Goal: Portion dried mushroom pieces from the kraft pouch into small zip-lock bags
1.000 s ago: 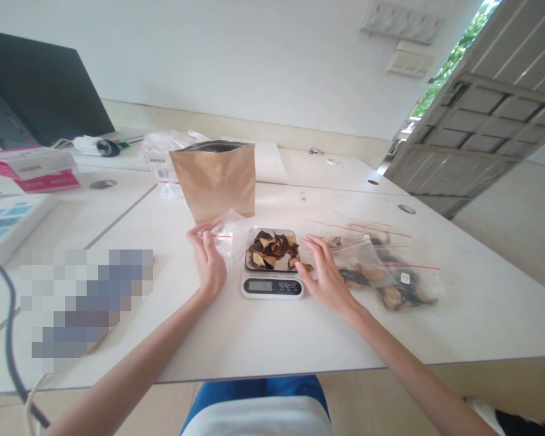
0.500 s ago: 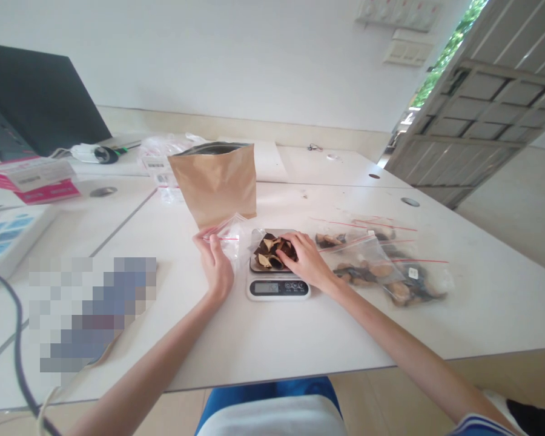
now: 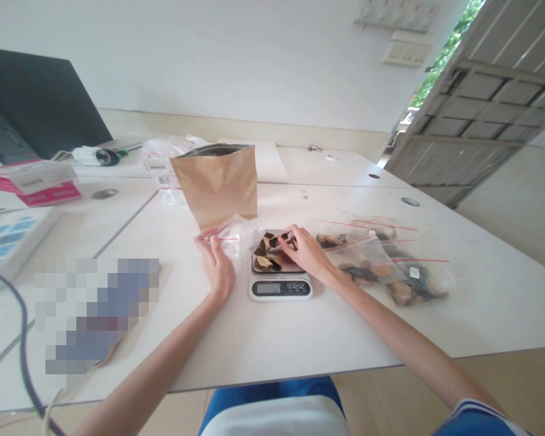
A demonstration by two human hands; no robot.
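Observation:
My left hand (image 3: 215,266) is closed on a clear zip bag (image 3: 231,237) with a red strip, just left of a small digital kitchen scale (image 3: 280,288). Curled dried slices (image 3: 267,261), cream with dark brown skin, lie on the scale's plate. Over the plate's right side, my right hand (image 3: 307,253) pinches some of the dried slices between thumb and fingers; how many it holds cannot be made out. The scale's display is lit, but its digits are too small to read surely. Behind the left hand, a brown paper pouch (image 3: 222,181) stands upright with its top open.
Several filled zip bags (image 3: 402,272) of similar dried slices lie right of the scale. A pink and white box (image 3: 49,192), a dark monitor (image 3: 45,103) and a white camera (image 3: 91,155) stand at the left. A cable (image 3: 23,339) crosses the near left.
My right hand has drawn its fingers together and lifted slightly, pinching slices and uncovering more of the plate. My left hand keeps its hold on the zip bag.

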